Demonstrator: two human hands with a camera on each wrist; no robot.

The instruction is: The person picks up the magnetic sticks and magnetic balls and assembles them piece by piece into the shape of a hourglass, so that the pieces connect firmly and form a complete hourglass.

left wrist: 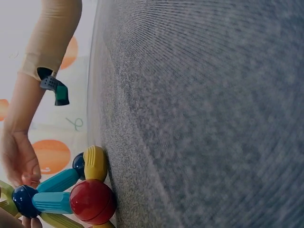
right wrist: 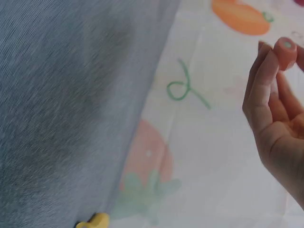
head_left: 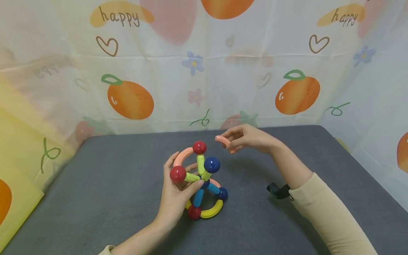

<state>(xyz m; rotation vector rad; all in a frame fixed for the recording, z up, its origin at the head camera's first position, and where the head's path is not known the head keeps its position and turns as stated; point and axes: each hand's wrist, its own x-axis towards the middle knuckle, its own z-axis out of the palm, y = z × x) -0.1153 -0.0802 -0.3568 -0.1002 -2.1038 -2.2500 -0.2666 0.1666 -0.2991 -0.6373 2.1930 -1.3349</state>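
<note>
My left hand [head_left: 173, 196] grips a magnetic ball-and-rod structure near its middle, thumb by the dark blue centre ball [head_left: 204, 183]. Lime green rods [head_left: 200, 164] reach up to two red balls, one upper [head_left: 199, 147] and one left [head_left: 177, 174], and a blue ball [head_left: 211, 165]. A pink curved rod [head_left: 183, 156] links these red balls. Below, blue rods [head_left: 198, 197] lead to a lower red ball [head_left: 194, 212] and another blue ball [head_left: 223, 193], joined by a yellow curved rod [head_left: 213, 209]. Up to the right, my right hand [head_left: 251, 138] pinches a loose pink curved rod [head_left: 223, 140], apart from the structure.
The structure's base is at the dark grey tabletop [head_left: 111, 191]. Behind the table hangs a printed curtain [head_left: 172, 88] with oranges and hearts. A dark strap-like device [head_left: 278, 191] sits at the right wrist, by the beige sleeve [head_left: 328, 209].
</note>
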